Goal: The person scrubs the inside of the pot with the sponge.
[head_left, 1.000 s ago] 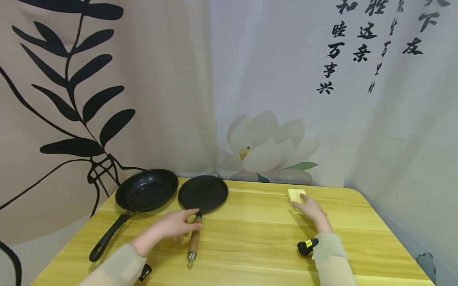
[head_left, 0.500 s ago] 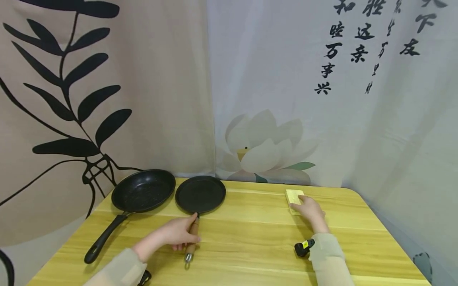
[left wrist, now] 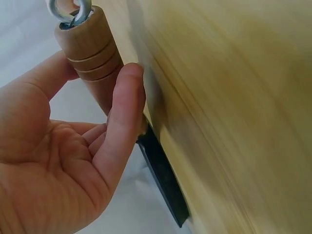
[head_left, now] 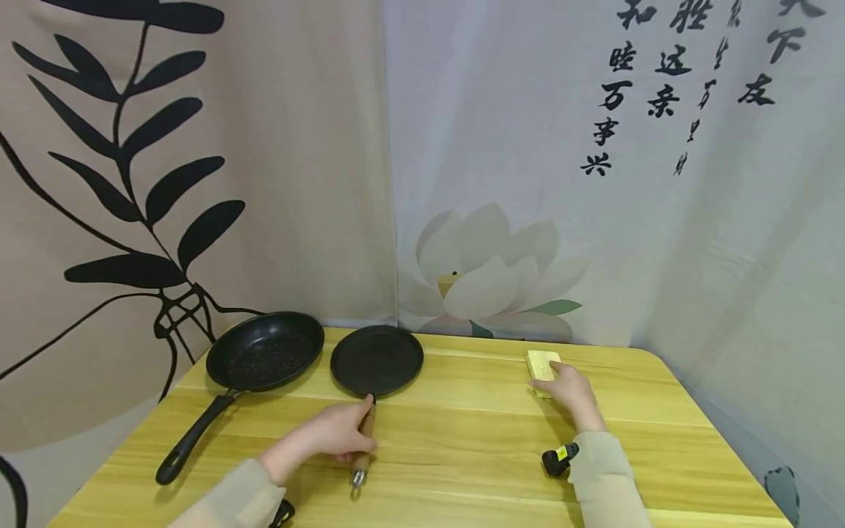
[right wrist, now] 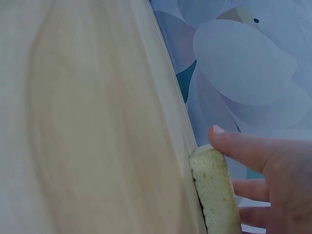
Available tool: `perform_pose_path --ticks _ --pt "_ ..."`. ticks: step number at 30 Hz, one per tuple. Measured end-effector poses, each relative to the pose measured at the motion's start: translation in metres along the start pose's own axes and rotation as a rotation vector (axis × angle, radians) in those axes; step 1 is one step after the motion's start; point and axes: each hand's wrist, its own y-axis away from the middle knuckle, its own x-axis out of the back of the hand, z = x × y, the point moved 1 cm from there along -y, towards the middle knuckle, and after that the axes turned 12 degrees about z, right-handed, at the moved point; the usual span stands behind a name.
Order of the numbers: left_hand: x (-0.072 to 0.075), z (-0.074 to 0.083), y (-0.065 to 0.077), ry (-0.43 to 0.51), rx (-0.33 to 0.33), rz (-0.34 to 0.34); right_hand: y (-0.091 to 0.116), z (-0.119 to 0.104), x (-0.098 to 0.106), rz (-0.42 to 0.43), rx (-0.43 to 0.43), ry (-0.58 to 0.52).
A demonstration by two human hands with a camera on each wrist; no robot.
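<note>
My left hand (head_left: pixel 343 430) grips the wooden handle (head_left: pixel 364 440) of a flat black griddle pan (head_left: pixel 377 359) near the table's back edge. In the left wrist view, thumb and fingers lie on both sides of that handle (left wrist: pixel 90 53), below its metal hanging ring (left wrist: pixel 70 14); the pan's dark edge (left wrist: pixel 163 175) shows beyond. Farther right, my right hand (head_left: pixel 573 396) holds a pale yellow sponge (head_left: pixel 543 359) lying on the table. The right wrist view shows the thumb at the end of the porous sponge (right wrist: pixel 214 190) and the other fingers partly hidden behind it.
A deeper black frying pan (head_left: pixel 265 352) stands left of the griddle pan, its black handle (head_left: pixel 194 440) pointing to the front left. The wooden table (head_left: pixel 462 440) ends at a printed curtain (head_left: pixel 317 161) behind.
My left hand has gone from hovering over the handle with fingers extended to gripping it. The griddle pan has shifted slightly right, away from the frying pan. My right hand stays at the sponge.
</note>
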Motion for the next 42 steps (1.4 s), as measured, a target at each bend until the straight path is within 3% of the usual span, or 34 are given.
perform_pose_path --ticks 9,25,33,42 --pt "-0.015 0.022 -0.01 -0.013 0.01 -0.036 0.0 0.001 0.001 -0.009 -0.019 -0.002" --pt "-0.046 0.058 -0.031 -0.047 -0.034 -0.094 0.003 0.003 0.002 -0.012 -0.005 -0.007" --pt "-0.05 0.058 -0.037 0.052 0.02 -0.109 0.001 -0.001 0.0 -0.016 -0.017 0.008" --pt "-0.047 0.059 -0.036 0.113 0.028 -0.113 -0.001 0.001 0.005 -0.028 0.008 -0.005"
